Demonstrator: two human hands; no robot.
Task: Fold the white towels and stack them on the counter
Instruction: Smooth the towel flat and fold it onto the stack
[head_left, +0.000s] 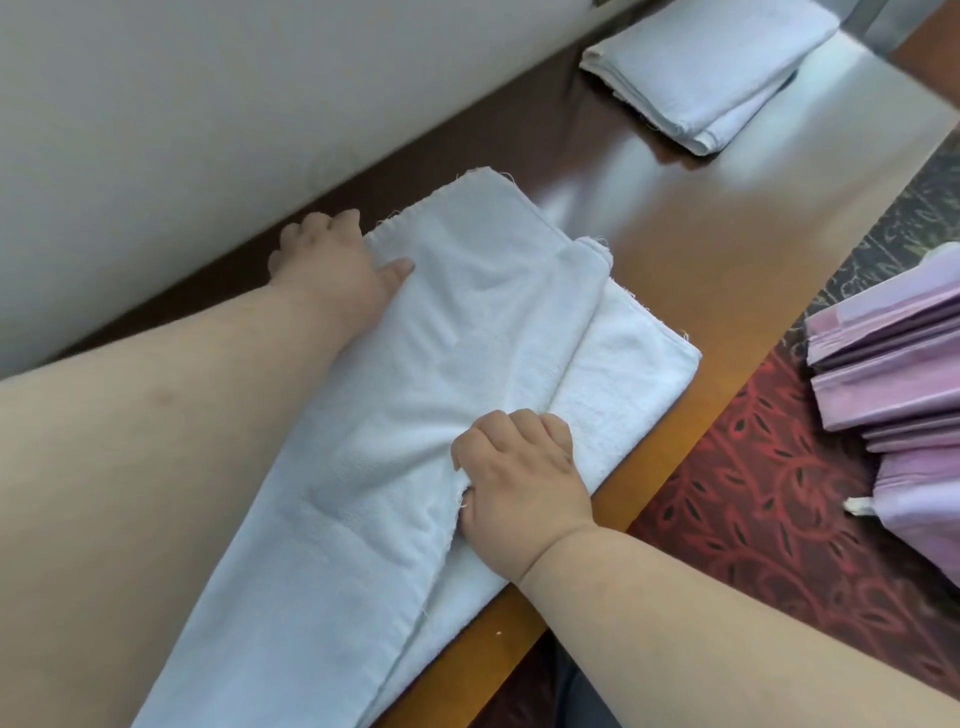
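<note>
A long white towel (415, 395) lies lengthwise on the brown wooden counter (727, 249), folded over itself with a loose top layer. My left hand (332, 260) holds the far left edge of that layer, thumb on top and fingers behind the edge. My right hand (519, 467) grips a bunched fold of the top layer near the towel's middle, fingers curled into the cloth. A stack of folded white towels (711, 73) sits at the far end of the counter.
A pale wall (208, 104) runs along the counter's left side. To the right, past the counter's edge, lie a red patterned carpet (779, 519) and a pile of pink folded cloths (893, 374).
</note>
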